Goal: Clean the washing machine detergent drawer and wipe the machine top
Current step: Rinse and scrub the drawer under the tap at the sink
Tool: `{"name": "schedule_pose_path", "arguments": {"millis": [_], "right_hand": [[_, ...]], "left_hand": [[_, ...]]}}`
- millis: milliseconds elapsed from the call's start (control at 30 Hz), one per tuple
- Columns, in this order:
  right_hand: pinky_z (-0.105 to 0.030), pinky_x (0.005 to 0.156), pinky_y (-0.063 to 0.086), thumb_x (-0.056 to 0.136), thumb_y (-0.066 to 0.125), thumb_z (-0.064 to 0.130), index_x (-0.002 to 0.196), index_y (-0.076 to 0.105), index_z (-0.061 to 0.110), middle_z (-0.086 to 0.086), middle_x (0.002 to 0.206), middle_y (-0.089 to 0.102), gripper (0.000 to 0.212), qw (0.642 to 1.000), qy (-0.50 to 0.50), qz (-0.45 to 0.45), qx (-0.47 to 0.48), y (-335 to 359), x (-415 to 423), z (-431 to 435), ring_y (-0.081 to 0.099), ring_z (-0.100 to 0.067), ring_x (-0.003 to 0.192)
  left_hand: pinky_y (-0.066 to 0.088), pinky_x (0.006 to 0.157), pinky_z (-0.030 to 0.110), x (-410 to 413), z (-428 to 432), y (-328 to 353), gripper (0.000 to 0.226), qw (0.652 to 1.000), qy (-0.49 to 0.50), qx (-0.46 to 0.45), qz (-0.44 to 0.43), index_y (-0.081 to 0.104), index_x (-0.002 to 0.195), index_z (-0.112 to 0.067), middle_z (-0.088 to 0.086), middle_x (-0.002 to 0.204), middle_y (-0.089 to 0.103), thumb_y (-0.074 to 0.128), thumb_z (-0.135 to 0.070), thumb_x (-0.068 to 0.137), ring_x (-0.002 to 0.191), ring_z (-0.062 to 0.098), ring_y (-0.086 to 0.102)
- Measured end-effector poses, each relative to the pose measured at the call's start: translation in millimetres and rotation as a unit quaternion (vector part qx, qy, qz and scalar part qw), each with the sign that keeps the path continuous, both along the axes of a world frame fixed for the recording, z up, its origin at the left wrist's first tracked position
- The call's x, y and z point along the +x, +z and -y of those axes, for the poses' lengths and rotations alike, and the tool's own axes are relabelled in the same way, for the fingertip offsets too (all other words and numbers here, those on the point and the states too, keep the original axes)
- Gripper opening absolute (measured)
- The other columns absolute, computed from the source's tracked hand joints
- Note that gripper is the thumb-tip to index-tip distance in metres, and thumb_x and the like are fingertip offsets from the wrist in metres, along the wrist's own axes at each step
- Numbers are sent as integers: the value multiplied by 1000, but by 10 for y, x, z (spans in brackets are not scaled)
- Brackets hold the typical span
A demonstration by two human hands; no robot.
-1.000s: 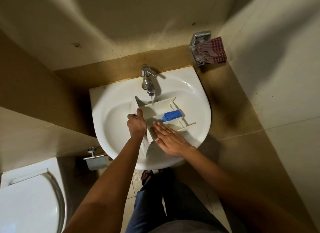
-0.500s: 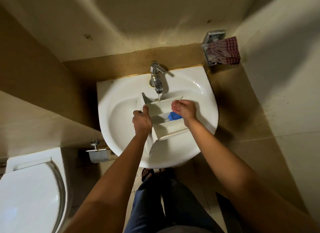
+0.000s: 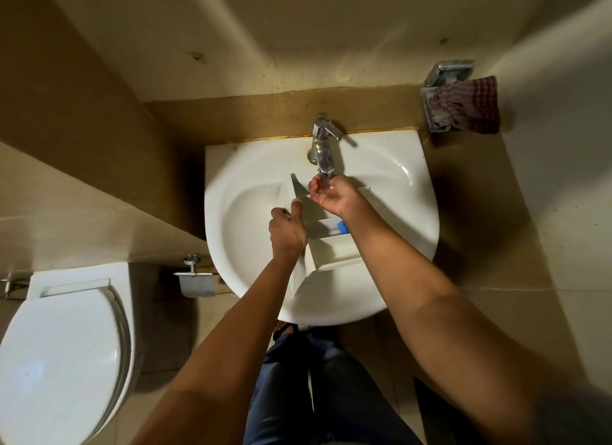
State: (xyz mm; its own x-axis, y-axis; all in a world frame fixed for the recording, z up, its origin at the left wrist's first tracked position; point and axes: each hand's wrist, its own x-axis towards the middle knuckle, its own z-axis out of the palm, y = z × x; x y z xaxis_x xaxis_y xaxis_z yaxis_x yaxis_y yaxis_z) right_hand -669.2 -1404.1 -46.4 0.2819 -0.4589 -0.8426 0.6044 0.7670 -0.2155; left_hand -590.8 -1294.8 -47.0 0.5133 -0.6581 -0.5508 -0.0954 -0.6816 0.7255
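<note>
A white detergent drawer [image 3: 334, 251] with a blue insert [image 3: 343, 227] lies in the white wash basin [image 3: 397, 212]. My left hand [image 3: 286, 229] grips the drawer's left wall, thumb up along its edge. My right hand [image 3: 332, 193] is cupped palm up right under the spout of the chrome tap [image 3: 323, 149], above the drawer's far end, and holds nothing. My right forearm hides part of the drawer's right side.
A red checked cloth [image 3: 473, 108] hangs from a metal soap holder [image 3: 445, 77] on the wall at the back right. A closed white toilet [image 3: 63, 352] stands at the lower left. A paper holder [image 3: 195, 279] sits beside the basin.
My right hand left the blue insert and rose to the tap's spout, turning palm up. My left hand kept its grip on the drawer. The view shifted slightly.
</note>
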Motion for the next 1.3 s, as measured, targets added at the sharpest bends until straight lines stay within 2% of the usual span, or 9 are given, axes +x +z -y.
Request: {"name": "schedule_pose_path", "arguments": {"millis": [233, 300, 400, 567, 733, 867, 1000, 1200, 1300], "right_hand": [[-24, 52, 51, 97, 38, 2, 77, 52, 2, -9, 69, 55, 25, 990, 122, -34, -67, 29, -89, -186, 56, -17, 62], [-32, 63, 55, 96, 43, 3, 76, 55, 3, -13, 72, 60, 23, 872, 338, -247, -255, -38, -66, -334, 58, -19, 64], [-36, 79, 47, 97, 43, 16, 88, 56, 6, -14, 93, 60, 19, 562, 517, -455, -458, -153, 0, -513, 53, -19, 82], [-35, 75, 43, 96, 32, 43, 102, 60, 21, -9, 108, 66, 36, 372, 659, -497, -425, -270, -311, -524, 61, -32, 99], [-35, 93, 42, 99, 28, 22, 114, 63, 9, -17, 121, 62, 41, 318, 655, -617, -298, -282, -620, -362, 56, -33, 114], [-36, 88, 42, 98, 31, 35, 113, 64, 12, -13, 119, 62, 43, 400, 682, -528, -309, -168, -161, -453, 56, -32, 110], [-32, 69, 43, 90, 49, 29, 70, 59, 14, -8, 81, 63, 26, 467, 645, -463, -390, -92, -122, -526, 59, -26, 79], [-22, 61, 49, 97, 42, 7, 76, 58, 6, -6, 71, 57, 26, 882, 246, -311, -256, -113, -285, -234, 53, -14, 64], [-22, 59, 55, 99, 43, 5, 81, 56, 3, -9, 78, 58, 23, 983, 85, -126, -108, -112, -170, -125, 56, -16, 72]], "left_hand": [[36, 81, 31, 6, -1, -2, 43, 1000, -6, 2, -1, 45, 106, -6, 10, 101, 53, 38, -49, 100, 94, 28, 49], [36, 82, 32, 12, 5, 0, 48, 1000, -8, 5, -5, 47, 110, -4, 10, 102, 53, 38, -50, 100, 95, 28, 49], [39, 84, 34, 18, 13, -6, 51, 1000, -3, 6, -8, 47, 113, -2, 13, 106, 56, 38, -51, 99, 99, 31, 53], [38, 87, 35, 20, 5, -12, 51, 1000, -6, 4, -6, 47, 116, -2, 11, 105, 53, 37, -50, 100, 100, 31, 51], [36, 81, 31, 18, 2, -2, 48, 1000, -11, 1, 0, 46, 115, -3, 9, 102, 51, 36, -48, 101, 94, 27, 49], [39, 85, 35, 10, 0, -5, 52, 1000, -11, 5, 1, 46, 117, -2, 11, 105, 53, 36, -49, 100, 97, 30, 50], [40, 88, 38, 22, 13, -5, 48, 1000, 3, 6, -15, 47, 111, -4, 17, 111, 58, 39, -49, 99, 103, 34, 54], [39, 87, 36, 13, 7, -24, 42, 1000, -4, 11, -7, 43, 102, -9, 12, 103, 54, 38, -51, 99, 97, 31, 51], [39, 85, 36, 12, 8, -22, 41, 1000, -4, 10, -5, 43, 102, -9, 12, 103, 54, 38, -50, 99, 94, 29, 49]]}}
